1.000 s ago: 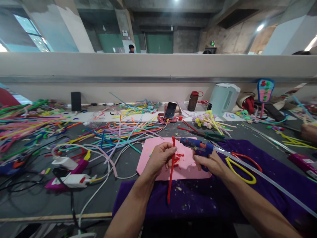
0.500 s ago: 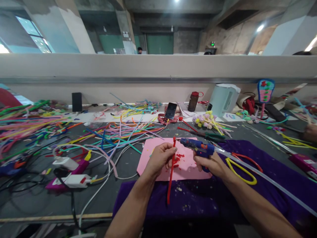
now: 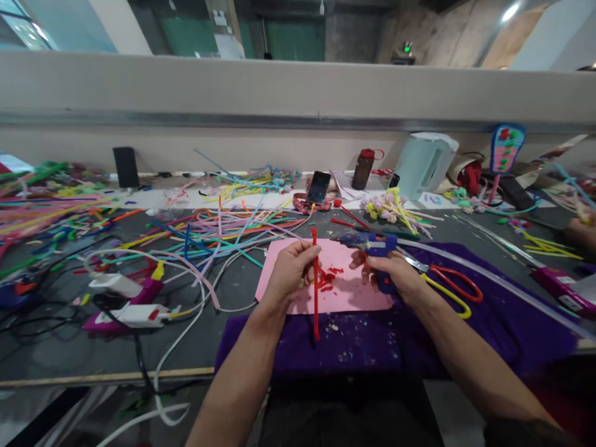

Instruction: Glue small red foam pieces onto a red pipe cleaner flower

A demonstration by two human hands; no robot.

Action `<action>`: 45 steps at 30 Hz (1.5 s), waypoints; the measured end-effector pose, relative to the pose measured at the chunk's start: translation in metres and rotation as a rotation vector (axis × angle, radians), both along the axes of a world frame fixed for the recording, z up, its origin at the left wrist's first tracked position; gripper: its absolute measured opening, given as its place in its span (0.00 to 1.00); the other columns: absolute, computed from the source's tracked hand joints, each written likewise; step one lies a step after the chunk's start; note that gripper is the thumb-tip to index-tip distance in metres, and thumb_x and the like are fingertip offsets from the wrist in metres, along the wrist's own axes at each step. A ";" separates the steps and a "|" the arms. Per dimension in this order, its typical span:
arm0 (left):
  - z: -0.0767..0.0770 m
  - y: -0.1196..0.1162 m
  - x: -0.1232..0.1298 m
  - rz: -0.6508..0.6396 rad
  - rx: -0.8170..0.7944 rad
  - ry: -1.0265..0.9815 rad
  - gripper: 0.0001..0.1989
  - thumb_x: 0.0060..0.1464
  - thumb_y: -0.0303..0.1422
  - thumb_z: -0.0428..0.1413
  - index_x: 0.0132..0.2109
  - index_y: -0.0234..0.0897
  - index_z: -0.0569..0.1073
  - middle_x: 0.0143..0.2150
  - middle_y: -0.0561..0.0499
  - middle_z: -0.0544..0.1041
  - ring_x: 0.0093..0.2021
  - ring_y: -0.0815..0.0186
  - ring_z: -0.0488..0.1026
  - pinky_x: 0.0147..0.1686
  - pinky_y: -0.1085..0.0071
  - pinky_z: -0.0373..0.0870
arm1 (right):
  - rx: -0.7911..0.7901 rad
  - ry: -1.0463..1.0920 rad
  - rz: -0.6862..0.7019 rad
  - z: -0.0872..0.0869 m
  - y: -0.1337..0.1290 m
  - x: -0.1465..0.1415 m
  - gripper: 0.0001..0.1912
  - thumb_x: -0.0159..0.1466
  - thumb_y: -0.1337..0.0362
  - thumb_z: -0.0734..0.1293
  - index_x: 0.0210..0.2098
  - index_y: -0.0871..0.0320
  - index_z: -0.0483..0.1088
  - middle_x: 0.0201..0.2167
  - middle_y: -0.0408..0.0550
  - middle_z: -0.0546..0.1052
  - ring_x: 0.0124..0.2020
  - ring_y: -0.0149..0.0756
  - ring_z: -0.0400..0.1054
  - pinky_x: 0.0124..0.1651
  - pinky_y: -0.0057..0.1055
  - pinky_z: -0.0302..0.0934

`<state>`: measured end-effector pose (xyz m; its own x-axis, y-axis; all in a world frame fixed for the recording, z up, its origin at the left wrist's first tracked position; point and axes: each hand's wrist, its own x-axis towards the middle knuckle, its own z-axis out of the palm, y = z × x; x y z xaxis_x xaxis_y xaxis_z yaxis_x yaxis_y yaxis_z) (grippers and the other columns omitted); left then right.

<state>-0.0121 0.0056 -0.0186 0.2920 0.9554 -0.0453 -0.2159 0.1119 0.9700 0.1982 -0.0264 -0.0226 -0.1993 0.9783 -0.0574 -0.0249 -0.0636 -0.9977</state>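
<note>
My left hand (image 3: 292, 268) pinches an upright red pipe cleaner (image 3: 316, 310), its top end bent into a small knob above my fingers. Held in my right hand (image 3: 395, 272) is a blue hot glue gun (image 3: 367, 243), nozzle pointing left toward the pipe cleaner's top but apart from it. Some fingers of that hand stretch forward past the handle. Beneath both hands lies a pink sheet (image 3: 356, 299) with red clippings (image 3: 328, 282). A long clear glue stick (image 3: 465, 256) extends right from the back of the gun.
Scissors (image 3: 419, 266) with red and yellow handles lie on a purple cloth (image 3: 493, 329) at right. Pipe cleaners (image 3: 228, 225) cover the left and middle table. Cables and chargers (image 3: 144, 315) sit at left. A phone (image 3: 319, 187), bottle (image 3: 363, 169) and kettle (image 3: 426, 166) stand behind. Another person's hand (image 3: 580, 233) is far right.
The glue gun's nozzle has drawn away to the right from the pipe cleaner's top. Fingers of my right hand have loosened forward. The camera has tilted down.
</note>
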 end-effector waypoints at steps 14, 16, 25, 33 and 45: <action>0.003 0.001 -0.005 0.038 0.058 -0.061 0.12 0.43 0.39 0.58 0.27 0.34 0.66 0.16 0.58 0.67 0.10 0.78 0.58 0.09 0.82 0.53 | -0.085 -0.315 -0.232 -0.041 0.035 0.022 0.24 0.50 0.45 0.65 0.20 0.64 0.67 0.14 0.45 0.68 0.14 0.27 0.58 0.16 0.25 0.52; 0.001 0.001 -0.004 0.017 0.064 -0.061 0.12 0.44 0.38 0.58 0.28 0.34 0.66 0.17 0.58 0.68 0.10 0.78 0.59 0.09 0.82 0.52 | -0.096 -0.368 -0.254 -0.041 0.037 0.023 0.26 0.50 0.43 0.63 0.19 0.63 0.66 0.13 0.45 0.67 0.13 0.27 0.58 0.16 0.25 0.51; 0.001 -0.001 0.000 0.004 0.032 -0.009 0.12 0.43 0.38 0.58 0.30 0.35 0.67 0.15 0.60 0.66 0.10 0.78 0.58 0.10 0.82 0.51 | 0.062 -0.978 -0.236 -0.034 0.044 0.042 0.31 0.57 0.41 0.53 0.17 0.60 0.69 0.14 0.47 0.70 0.14 0.29 0.61 0.21 0.26 0.50; 0.002 0.001 0.000 0.086 0.055 0.041 0.11 0.42 0.38 0.59 0.28 0.34 0.68 0.19 0.58 0.67 0.16 0.79 0.59 0.14 0.82 0.54 | 0.414 -1.082 -0.229 -0.017 0.029 0.026 0.20 0.60 0.53 0.57 0.25 0.60 0.72 0.22 0.47 0.74 0.24 0.31 0.65 0.26 0.25 0.49; 0.003 0.000 -0.002 0.062 0.063 0.044 0.12 0.40 0.39 0.59 0.26 0.34 0.69 0.22 0.55 0.70 0.17 0.77 0.60 0.16 0.80 0.55 | 0.565 -1.697 0.300 -0.014 0.044 -0.047 0.14 0.62 0.67 0.55 0.35 0.65 0.72 0.36 0.59 0.73 0.37 0.43 0.68 0.33 0.29 0.56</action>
<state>-0.0142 0.0053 -0.0157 0.2316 0.9728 0.0042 -0.1777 0.0381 0.9834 0.1516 0.0174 -0.0368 -0.4388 0.8955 -0.0739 0.8784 0.4448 0.1748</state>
